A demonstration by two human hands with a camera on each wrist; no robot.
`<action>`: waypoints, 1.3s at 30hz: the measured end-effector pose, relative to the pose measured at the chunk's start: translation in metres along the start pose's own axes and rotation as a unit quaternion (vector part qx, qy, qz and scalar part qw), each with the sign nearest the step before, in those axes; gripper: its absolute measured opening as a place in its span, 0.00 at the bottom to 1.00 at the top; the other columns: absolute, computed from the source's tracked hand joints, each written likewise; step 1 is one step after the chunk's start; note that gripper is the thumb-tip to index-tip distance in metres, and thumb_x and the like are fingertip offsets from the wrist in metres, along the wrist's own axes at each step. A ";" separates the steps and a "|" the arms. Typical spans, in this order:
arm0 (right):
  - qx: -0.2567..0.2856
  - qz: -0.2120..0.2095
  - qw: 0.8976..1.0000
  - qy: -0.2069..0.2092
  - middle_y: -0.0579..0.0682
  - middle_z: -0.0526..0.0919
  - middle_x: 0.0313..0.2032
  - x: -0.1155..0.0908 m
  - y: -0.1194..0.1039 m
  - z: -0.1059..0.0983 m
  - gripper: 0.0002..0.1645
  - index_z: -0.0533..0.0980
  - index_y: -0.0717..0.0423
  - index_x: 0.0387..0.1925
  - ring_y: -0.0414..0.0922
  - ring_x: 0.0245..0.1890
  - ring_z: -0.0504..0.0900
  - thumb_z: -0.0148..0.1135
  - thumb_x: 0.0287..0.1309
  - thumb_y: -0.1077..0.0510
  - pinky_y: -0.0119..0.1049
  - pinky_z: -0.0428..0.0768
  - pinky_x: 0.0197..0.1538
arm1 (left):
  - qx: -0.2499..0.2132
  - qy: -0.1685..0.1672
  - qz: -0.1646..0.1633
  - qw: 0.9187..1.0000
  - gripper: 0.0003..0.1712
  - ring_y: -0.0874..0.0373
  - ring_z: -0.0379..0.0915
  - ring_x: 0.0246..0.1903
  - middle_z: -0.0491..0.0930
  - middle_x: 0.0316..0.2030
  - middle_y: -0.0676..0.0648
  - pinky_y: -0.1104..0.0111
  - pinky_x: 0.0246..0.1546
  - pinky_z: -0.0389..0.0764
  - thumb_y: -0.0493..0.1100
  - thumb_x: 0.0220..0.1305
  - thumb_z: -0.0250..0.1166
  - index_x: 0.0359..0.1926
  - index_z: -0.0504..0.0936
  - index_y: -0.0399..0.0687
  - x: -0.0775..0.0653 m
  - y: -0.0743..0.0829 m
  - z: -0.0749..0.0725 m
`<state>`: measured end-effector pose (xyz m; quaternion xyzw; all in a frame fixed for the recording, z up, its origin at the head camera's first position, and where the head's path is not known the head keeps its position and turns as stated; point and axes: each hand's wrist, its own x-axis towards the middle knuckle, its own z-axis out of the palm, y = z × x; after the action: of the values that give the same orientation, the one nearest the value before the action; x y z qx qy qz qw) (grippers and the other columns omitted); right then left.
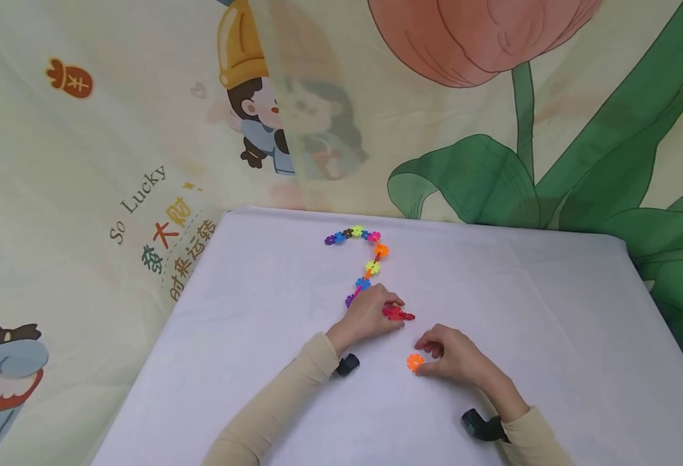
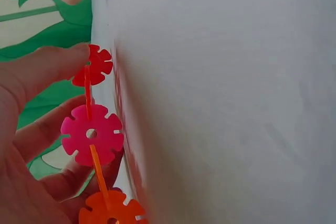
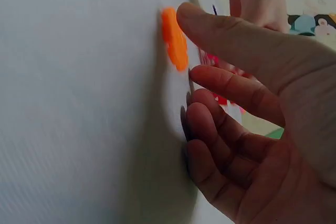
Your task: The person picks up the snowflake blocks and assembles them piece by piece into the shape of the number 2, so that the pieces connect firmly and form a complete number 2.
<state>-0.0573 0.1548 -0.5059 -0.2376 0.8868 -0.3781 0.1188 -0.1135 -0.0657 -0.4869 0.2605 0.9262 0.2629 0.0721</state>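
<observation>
A chain of colourful interlocking flower-shaped plastic discs [image 1: 373,266] curves over the white table. My left hand [image 1: 370,312] holds the near end of it, thumb on a red disc [image 2: 101,66] and the other fingers behind the chain. Below that red disc in the left wrist view hang a pink disc [image 2: 79,136] and an orange one, joined by discs seen edge-on. To the right and nearer, a loose orange disc [image 1: 415,362] is at the thumb of my right hand [image 1: 456,355]. In the right wrist view the thumb tip touches its edge, and the loosely bent fingers stand apart from it.
The white cloth-covered table [image 1: 522,291] reaches back to a printed curtain [image 1: 329,188] with flowers and cartoon figures. Black wrist camera mounts [image 1: 481,425] stick out beside both forearms, close over the table. The chain's far end lies near the back edge.
</observation>
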 end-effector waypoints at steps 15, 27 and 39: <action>0.185 0.075 0.977 0.080 0.50 0.80 0.25 0.015 0.004 0.004 0.08 0.77 0.65 0.34 0.42 0.21 0.79 0.70 0.54 0.68 0.29 0.81 0.30 | -0.008 0.020 0.019 1.000 0.06 0.64 0.73 0.36 0.79 0.33 0.55 0.77 0.37 0.72 0.44 0.60 0.72 0.38 0.89 0.50 0.006 0.001 0.006; 0.348 0.204 0.897 0.183 0.57 0.85 0.31 0.032 0.010 0.005 0.16 0.76 0.73 0.46 0.45 0.26 0.87 0.65 0.61 0.65 0.31 0.84 0.35 | -0.034 0.021 0.017 0.999 0.04 0.63 0.74 0.36 0.81 0.33 0.55 0.76 0.40 0.73 0.43 0.61 0.71 0.36 0.88 0.49 0.006 0.000 0.004; 0.440 0.214 0.854 0.180 0.53 0.87 0.31 0.035 0.012 0.008 0.16 0.72 0.76 0.47 0.42 0.26 0.87 0.63 0.62 0.68 0.32 0.84 0.36 | -0.050 0.035 0.035 0.998 0.03 0.62 0.76 0.34 0.83 0.33 0.52 0.77 0.38 0.74 0.40 0.61 0.70 0.36 0.88 0.46 0.005 -0.001 0.005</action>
<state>-0.0885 0.1391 -0.5214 0.1068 0.6627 -0.7302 0.1275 -0.1172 -0.0615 -0.4919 0.2801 0.9041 0.3197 0.0435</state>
